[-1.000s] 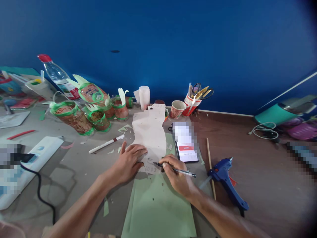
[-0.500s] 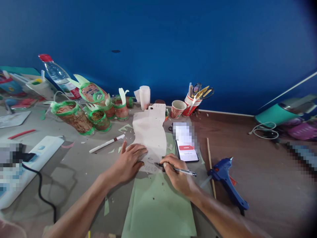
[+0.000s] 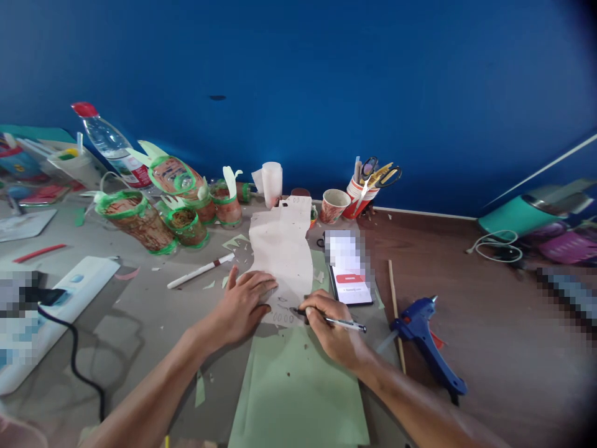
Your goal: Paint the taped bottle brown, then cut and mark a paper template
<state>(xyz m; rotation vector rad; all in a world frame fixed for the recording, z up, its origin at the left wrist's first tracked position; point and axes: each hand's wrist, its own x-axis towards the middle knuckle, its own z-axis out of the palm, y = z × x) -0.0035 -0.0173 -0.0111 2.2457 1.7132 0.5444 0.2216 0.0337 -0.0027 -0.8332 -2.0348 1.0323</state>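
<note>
A long strip of white paper with cut edges lies in front of me, its near end overlapping green paper sheets. Small ovals and a leaf-like outline are drawn near that end. My left hand lies flat on the paper's left side, fingers spread. Pinched in my right hand is a pen, its tip on the paper beside the drawn marks. A lit phone lies just beyond my right hand.
A blue glue gun and a thin wooden stick lie at right. Green-rimmed brown jars, a bottle, a white marker and a power strip occupy the left. Paper cups and scissors stand at the back.
The pen in my right hand has tilted and shifted very slightly left. My left hand and the paper stay in place.
</note>
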